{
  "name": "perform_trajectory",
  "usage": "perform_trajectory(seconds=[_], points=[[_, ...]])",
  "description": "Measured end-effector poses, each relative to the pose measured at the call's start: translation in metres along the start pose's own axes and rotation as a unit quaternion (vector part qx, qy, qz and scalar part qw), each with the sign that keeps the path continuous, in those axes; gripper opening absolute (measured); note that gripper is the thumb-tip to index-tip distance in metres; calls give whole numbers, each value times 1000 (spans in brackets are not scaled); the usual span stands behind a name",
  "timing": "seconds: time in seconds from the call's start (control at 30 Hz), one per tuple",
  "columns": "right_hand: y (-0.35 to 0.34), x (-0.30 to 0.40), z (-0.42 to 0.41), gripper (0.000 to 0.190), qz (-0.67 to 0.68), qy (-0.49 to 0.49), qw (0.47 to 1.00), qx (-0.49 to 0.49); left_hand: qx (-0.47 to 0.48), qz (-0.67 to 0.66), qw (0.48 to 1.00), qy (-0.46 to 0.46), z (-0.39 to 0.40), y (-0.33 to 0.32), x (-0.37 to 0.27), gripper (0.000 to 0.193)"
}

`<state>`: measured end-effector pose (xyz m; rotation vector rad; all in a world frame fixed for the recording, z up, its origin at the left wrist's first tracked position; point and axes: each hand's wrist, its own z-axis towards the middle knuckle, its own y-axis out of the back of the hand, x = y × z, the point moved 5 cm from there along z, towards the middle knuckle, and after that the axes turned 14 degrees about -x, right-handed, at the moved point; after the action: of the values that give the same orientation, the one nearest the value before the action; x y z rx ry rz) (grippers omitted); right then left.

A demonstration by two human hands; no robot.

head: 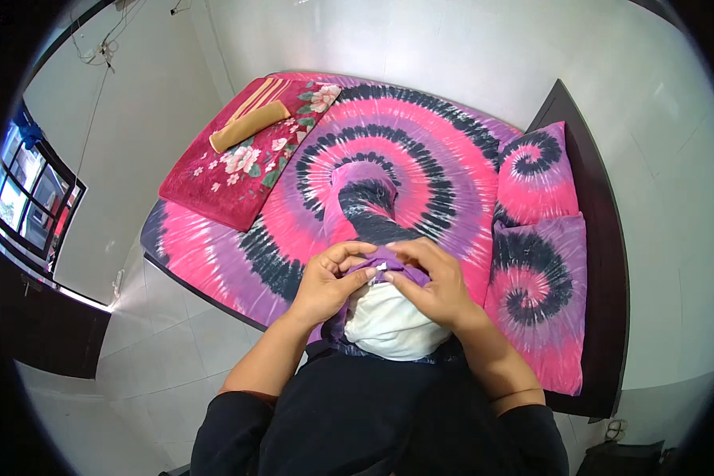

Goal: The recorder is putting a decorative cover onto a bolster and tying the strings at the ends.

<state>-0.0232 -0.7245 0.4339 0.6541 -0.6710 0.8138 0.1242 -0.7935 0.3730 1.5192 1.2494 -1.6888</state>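
Near the middle of the view, my left hand point(337, 279) and my right hand point(431, 279) pinch the edge of a purple cloth cover point(413, 272) between thumbs and fingers. A small white piece, perhaps a zipper or tag, shows between the thumbs. Under the hands a white cushion or stuffed inner point(395, 321) bulges from the cover against my front. The cover continues away from me as a twisted pink, purple and black tie-dye part point(369, 202) lying on the bed. Its far side is partly hidden by its own folds.
A bed with a tie-dye sheet point(452, 196) lies ahead. On its left are a folded red floral blanket point(208, 184) and a rolled yellow cloth point(250, 125). Two tie-dye pillows point(538, 172) rest at the right against a dark headboard point(601, 268). Walls stand behind.
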Motion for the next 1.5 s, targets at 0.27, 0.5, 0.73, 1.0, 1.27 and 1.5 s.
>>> perform_trajectory(seconds=[0.27,0.5,0.73,1.0,1.27,1.5], points=[[9,3,-10,25,-114,225,968,-7,47,12,997,-56,0,-13,-14,32],[11,15,-19,24,-120,234,964,31,103,52,993,-33,-1,-20,-23,35],[28,23,-31,20,-84,210,974,-2,167,182,960,-131,-5,-35,-42,34],[75,33,-66,6,165,26,984,68,421,335,758,-368,-25,-95,-39,14],[166,26,-146,9,386,-41,920,-49,411,357,711,-446,-18,-113,-19,17],[91,3,-123,21,-69,-49,995,-56,280,173,862,-385,9,-114,-25,17]])
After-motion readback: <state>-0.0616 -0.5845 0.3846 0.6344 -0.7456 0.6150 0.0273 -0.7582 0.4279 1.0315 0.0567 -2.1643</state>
